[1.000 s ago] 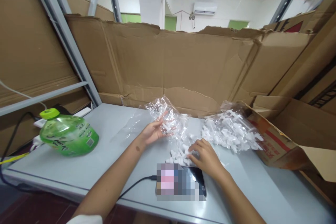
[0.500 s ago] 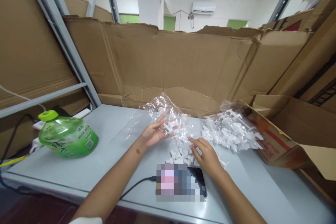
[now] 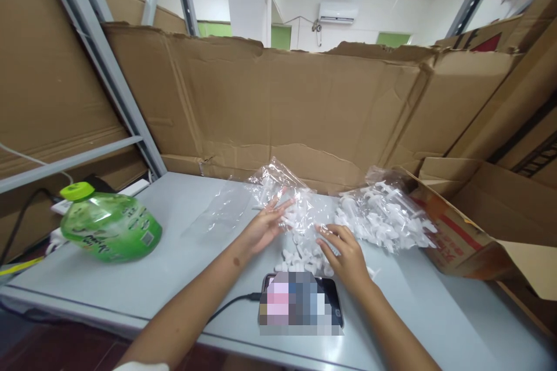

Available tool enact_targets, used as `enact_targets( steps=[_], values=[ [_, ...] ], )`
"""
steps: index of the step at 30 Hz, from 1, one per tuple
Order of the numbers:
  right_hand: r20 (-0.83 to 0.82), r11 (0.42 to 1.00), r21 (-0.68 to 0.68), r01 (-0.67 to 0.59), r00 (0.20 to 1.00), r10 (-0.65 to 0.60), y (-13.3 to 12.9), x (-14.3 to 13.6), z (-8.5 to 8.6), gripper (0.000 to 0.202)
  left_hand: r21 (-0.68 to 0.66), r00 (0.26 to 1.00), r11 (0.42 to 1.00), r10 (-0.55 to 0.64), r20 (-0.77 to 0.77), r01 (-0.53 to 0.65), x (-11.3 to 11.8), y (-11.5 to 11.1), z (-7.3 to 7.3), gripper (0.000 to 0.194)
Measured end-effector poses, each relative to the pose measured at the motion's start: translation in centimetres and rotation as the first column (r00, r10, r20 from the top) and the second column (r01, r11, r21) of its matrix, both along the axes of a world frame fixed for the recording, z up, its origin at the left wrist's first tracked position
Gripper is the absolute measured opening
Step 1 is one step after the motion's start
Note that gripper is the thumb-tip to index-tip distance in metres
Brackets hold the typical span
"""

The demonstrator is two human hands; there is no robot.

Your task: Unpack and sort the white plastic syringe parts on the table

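A clear plastic bag (image 3: 278, 177) with white plastic parts in it lies towards the back middle of the grey table. My left hand (image 3: 266, 227) is at the bag's left side, fingers apart, touching the film near the white parts. On the bag's right side is my right hand (image 3: 343, 252), its fingers apart and curved, fingertips at the film's edge. Loose white parts (image 3: 300, 261) are heaped between my hands, partly behind the right one. To the right sits a second clear bag (image 3: 385, 217), full of similar white parts.
A phone (image 3: 333, 301) with a cable lies at the table's (image 3: 183, 295) front. A green bottle (image 3: 113, 226) stands at left, an open cardboard box (image 3: 461, 232) at right. Cardboard sheets (image 3: 304, 104) wall off the back.
My left hand has moved slightly right, and its fingers have turned from spread wide to closer together. The bag's film has shifted a little right. My right hand has barely moved.
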State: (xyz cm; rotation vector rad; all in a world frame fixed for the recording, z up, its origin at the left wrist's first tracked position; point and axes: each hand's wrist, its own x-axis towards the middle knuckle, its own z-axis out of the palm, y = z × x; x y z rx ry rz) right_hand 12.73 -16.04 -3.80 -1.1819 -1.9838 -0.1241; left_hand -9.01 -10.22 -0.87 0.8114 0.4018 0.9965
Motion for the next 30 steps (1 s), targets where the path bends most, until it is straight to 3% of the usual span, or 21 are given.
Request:
enact_targets(
  steps=[5, 11, 13, 17, 20, 23, 25, 30],
  values=[
    [0.036, 0.999, 0.029, 0.02, 0.999, -0.021, 0.0, -0.1, 0.2, 0.031, 0.038, 0.995, 0.999, 0.013, -0.094, -0.009, 0.3, 0.1, -0.8, 0.053],
    [0.07, 0.999, 0.023, 0.028, 0.997, -0.029, 0.0, -0.2, 0.1, 0.034, 0.035, 0.954, 0.969, 0.249, -0.169, -0.246, 1.0, 0.6, -1.7, 0.039],
    [0.063, 1.0, 0.019, 0.021, 0.998, -0.022, 0.1, -0.2, 0.0, 0.035, 0.026, 0.947, 0.962, 0.273, -0.171, -0.272, 1.1, 0.6, -1.7, 0.037],
    [0.061, 1.0, 0.028, -0.007, 0.998, 0.005, 0.3, 0.1, -0.4, 0.031, -0.069, 0.984, 0.984, 0.162, -0.076, -0.167, 1.3, 0.3, -1.3, 0.042],
    [0.078, 1.0, 0.012, -0.002, 0.997, 0.001, 0.4, 0.2, -0.6, 0.026, -0.186, 0.996, 0.981, 0.06, 0.062, -0.048, 1.3, 0.1, -1.1, 0.032],
    [0.082, 0.999, -0.04, -0.012, 0.997, 0.015, 0.3, 0.0, -0.3, 0.028, -0.202, 0.988, 0.979, 0.039, 0.152, -0.007, 1.4, 0.0, -1.1, 0.026],
    [0.075, 0.997, -0.076, -0.018, 0.997, 0.024, 0.1, -0.2, -0.1, 0.031, -0.169, 0.989, 0.985, 0.008, 0.146, 0.017, 1.4, -0.1, -1.1, 0.029],
    [0.053, 0.988, -0.152, -0.013, 0.998, 0.021, 0.0, -0.4, 0.1, 0.034, -0.086, 0.971, 0.967, -0.24, -0.001, 0.239, 1.3, -0.7, -1.5, 0.048]
  ],
)
